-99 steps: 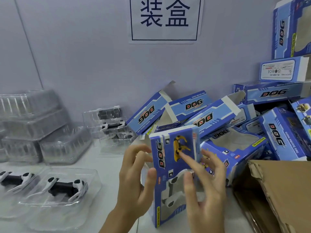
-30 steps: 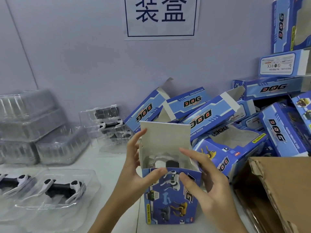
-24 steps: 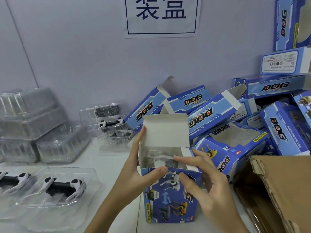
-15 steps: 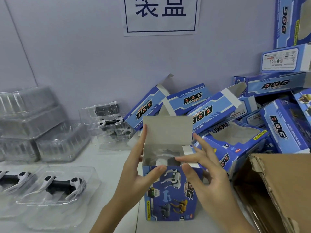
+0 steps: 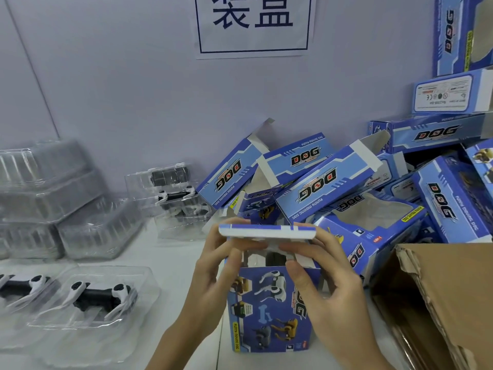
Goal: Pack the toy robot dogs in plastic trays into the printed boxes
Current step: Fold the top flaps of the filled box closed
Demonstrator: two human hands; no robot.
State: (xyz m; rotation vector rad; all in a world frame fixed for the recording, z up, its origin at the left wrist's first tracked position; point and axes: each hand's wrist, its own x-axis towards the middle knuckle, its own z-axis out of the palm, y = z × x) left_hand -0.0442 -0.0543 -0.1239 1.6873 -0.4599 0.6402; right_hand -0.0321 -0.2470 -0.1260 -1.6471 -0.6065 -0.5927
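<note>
A blue printed box (image 5: 269, 311) stands upright on the white table in front of me. Its top lid flap (image 5: 266, 231) is folded down almost level over the opening, where a tray with a black-and-white toy dog still shows. My left hand (image 5: 213, 279) grips the box's left side, fingers up at the flap. My right hand (image 5: 328, 284) holds the right side, thumb on the front face and fingers at the flap's right end. Two more trays with toy dogs (image 5: 98, 296) lie at the left.
Several empty printed boxes (image 5: 330, 188) are heaped against the wall at the right. An open brown carton (image 5: 440, 295) sits at the lower right. Stacked clear trays (image 5: 48, 198) stand at the far left, and more trays with dogs (image 5: 173, 193) near the wall.
The box was turned upright with its top open. The lid flap, standing up half a second ago, has been folded down over the opening by both hands.
</note>
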